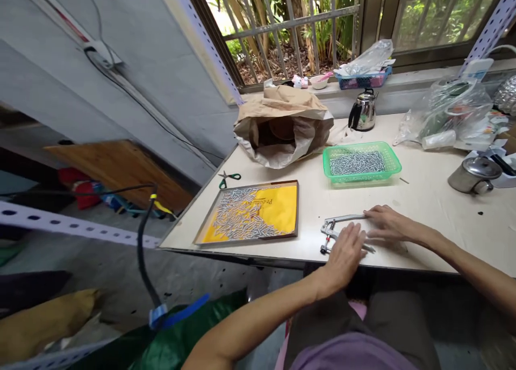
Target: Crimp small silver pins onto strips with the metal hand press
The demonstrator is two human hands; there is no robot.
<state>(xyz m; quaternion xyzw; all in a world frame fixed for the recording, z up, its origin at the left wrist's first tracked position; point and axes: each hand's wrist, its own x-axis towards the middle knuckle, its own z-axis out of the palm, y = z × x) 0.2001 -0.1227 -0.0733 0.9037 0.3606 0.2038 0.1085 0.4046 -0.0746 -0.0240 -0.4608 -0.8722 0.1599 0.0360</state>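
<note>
A metal hand tool (331, 232) with two long handles, like pliers, and a small spring near its head lies near the table's front edge. Across its lower handle rests my left hand (345, 250), fingers stretched out flat and hiding part of the handle. My right hand (385, 225) is at the far end of the upper handle, its fingertips touching or almost touching it and its fingers apart. Left of the tool, a shallow tray (297, 211) with a yellow sheet (284, 203) in it bears many small metal pins (242, 219). More such pins (357, 163) fill a green plastic basket (393, 168) behind my hands.
Green-handled scissors (229, 176) lie beyond the tray. At the back stand an open brown paper bag (282, 109) and a steel kettle (365, 112). A lidded steel cup (471, 175) and clear plastic bags (447, 112) are at the right. The table's left edge (189, 208) drops to the floor.
</note>
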